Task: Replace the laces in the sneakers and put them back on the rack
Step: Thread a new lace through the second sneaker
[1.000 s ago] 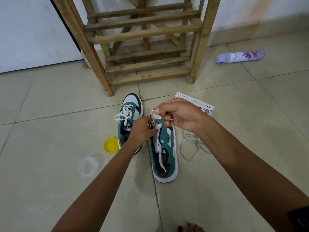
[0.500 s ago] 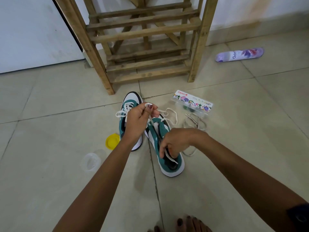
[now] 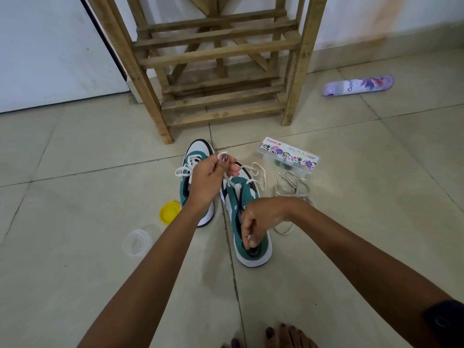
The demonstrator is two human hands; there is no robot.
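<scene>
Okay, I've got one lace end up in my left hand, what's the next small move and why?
Probably pull the left hand upward to draw the white lace snug, since it lies slack around the right sneaker while the right hand steadies the heel.

Left hand (image 3: 211,182) pinches a white lace (image 3: 256,172) above the right sneaker (image 3: 247,222); right hand (image 3: 256,222) grips its heel. The laced sneaker (image 3: 194,172) lies just left of it.

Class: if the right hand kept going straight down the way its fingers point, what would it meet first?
Probably the heel opening of the right sneaker: the right hand hangs directly over it, fingers curled downward, though depth is unclear.
</scene>
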